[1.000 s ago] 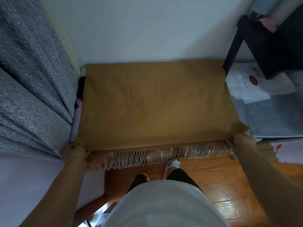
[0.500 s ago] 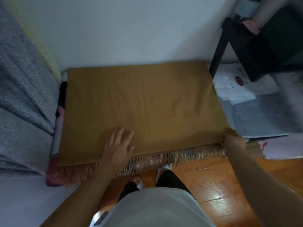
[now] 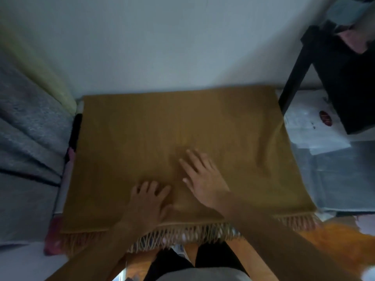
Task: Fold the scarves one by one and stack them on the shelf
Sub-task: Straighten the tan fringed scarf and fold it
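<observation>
We count one mustard scarf (image 3: 182, 128) spread flat, two hands on it, left hand (image 3: 146, 203) and right hand (image 3: 203, 179), one grey curtain (image 3: 26, 149), and one black stand (image 3: 345, 78).

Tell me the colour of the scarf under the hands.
Plain mustard brown scarf, seen in the head view.

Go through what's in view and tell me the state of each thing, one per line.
Mustard scarf: spread flat, fringe hanging over the near edge.
Left hand: fingers straight, resting flat on the scarf.
Right hand: fingers spread, pressing flat on the scarf.
Papers: lying flat beside the scarf.
</observation>
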The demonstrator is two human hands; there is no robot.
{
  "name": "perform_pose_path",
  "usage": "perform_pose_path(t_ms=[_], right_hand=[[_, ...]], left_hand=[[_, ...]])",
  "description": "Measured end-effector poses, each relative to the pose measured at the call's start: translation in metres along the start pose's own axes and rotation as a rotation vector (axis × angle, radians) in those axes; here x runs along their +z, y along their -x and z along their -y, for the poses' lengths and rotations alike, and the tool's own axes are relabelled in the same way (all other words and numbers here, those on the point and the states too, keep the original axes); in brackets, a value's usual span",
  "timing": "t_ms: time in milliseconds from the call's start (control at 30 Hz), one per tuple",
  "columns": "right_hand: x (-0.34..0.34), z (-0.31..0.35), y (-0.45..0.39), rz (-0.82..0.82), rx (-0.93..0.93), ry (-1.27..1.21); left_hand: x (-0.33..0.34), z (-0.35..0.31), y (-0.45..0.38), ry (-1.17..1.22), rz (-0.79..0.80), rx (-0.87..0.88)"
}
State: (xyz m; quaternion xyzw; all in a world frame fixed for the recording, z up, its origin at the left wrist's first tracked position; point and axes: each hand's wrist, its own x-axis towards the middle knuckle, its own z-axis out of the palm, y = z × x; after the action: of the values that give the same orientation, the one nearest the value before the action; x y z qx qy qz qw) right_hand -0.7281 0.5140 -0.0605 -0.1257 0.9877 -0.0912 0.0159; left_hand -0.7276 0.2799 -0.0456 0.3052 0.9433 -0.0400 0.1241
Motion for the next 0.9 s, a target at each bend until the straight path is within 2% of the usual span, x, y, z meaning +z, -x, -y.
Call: perform_pose_path(t_ms=[33, 67, 100, 200, 300, 367, 433, 467, 533, 567, 600, 700, 833, 900], right_hand=[[0.005, -0.014, -0.003, 0.044, -0.078, 0.049], [0.009, -0.038, -0.004, 0.057, -0.066, 0.092], [0.008, -0.070, -0.005, 0.052, 0.030, 0.121], [-0.009, -0.180, -0.008, 0.081, 0.503, 0.102], [-0.037, -0.229, -0.041, 0.100, 0.694, 0.015], [-0.045, -0.212, -0.075, 0.034, 0.658, 0.015], [-0.042, -0.174, -0.103, -0.005, 0.460, 0.025], [-0.038, -0.151, -0.114, -0.011, 0.333, 0.023], [-0.028, -0.119, -0.125, 0.020, 0.137, 0.013], [-0.023, -0.116, -0.128, 0.054, 0.087, 0.019], [-0.019, -0.121, -0.131, 0.087, 0.071, 0.031], [-0.012, -0.175, -0.142, 0.102, 0.169, 0.101], [-0.032, -0.244, -0.161, 0.077, 0.396, 0.099], [-0.042, -0.251, -0.176, 0.027, 0.371, 0.126]], left_hand=[[0.002, -0.001, 0.000, 0.007, 0.004, -0.004], [0.003, 0.000, -0.001, 0.008, 0.008, -0.007], [0.003, 0.000, -0.004, 0.005, 0.020, 0.006], [-0.003, 0.006, -0.014, 0.010, 0.060, 0.047], [-0.020, 0.006, -0.023, 0.043, 0.181, 0.058], [-0.040, 0.009, -0.040, 0.119, 0.382, 0.025], [-0.056, 0.008, -0.072, 0.235, 0.548, -0.068], [-0.056, 0.007, -0.090, 0.332, 0.485, -0.145], [-0.054, 0.010, -0.126, 0.477, 0.166, -0.276], [-0.050, 0.015, -0.145, 0.442, 0.018, -0.287], [-0.043, 0.025, -0.160, 0.359, -0.045, -0.295], [-0.027, 0.077, -0.178, 0.209, 0.033, -0.446], [-0.019, 0.148, -0.174, 0.235, 0.068, -0.739], [-0.033, 0.172, -0.192, 0.176, 0.065, -0.734]])
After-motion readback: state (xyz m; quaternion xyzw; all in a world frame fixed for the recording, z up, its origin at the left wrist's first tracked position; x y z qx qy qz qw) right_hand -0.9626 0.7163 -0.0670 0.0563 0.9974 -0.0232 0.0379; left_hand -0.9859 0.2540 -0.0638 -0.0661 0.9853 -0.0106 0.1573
